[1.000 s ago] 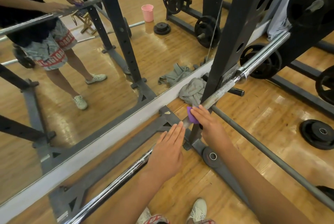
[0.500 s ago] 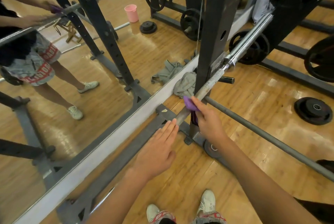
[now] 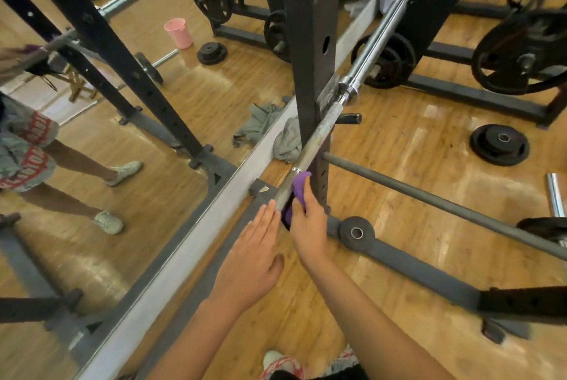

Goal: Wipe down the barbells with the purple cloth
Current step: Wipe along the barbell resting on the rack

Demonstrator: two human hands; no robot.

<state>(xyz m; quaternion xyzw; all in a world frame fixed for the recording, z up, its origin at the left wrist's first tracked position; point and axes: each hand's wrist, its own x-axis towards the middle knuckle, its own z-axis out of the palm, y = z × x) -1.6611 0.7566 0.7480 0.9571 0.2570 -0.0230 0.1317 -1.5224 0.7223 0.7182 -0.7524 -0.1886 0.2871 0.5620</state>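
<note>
Currently, I log the following from the head view:

1. Barbell [image 3: 318,134]: racked, running slantwise from lower left to upper right past the black rack upright [image 3: 310,42]. Its near stretch of shaft is dull and scuffed, and its far sleeve is bright chrome.
2. Purple cloth [image 3: 300,187]: bunched against the right flank of the shaft, just below a thin bright ring on the bar and beside the foot of the upright.
3. Right hand [image 3: 308,226]: fingers curled over the cloth, clamping it to the bar.
4. Left hand [image 3: 251,263]: just beside the right hand, laid flat and holding nothing. Its fingers [image 3: 265,220] are straight and together, with the tips reaching the shaft at the cloth's edge. I cannot tell whether the palm bears on the bar hidden beneath it.
5. Grey rag [image 3: 287,141]: crumpled on the wooden floor [image 3: 414,140] at the base of the mirror, behind the upright.
6. Mirror [image 3: 92,226]: fills the left side. It reflects bare legs in pale shoes, rack posts and a pink cup [image 3: 179,32].
7. Thin dark bar [image 3: 429,198]: runs from the upright toward the lower right.
8. Weight plates [image 3: 500,144]: stacked flat on the floor, well apart to the right
</note>
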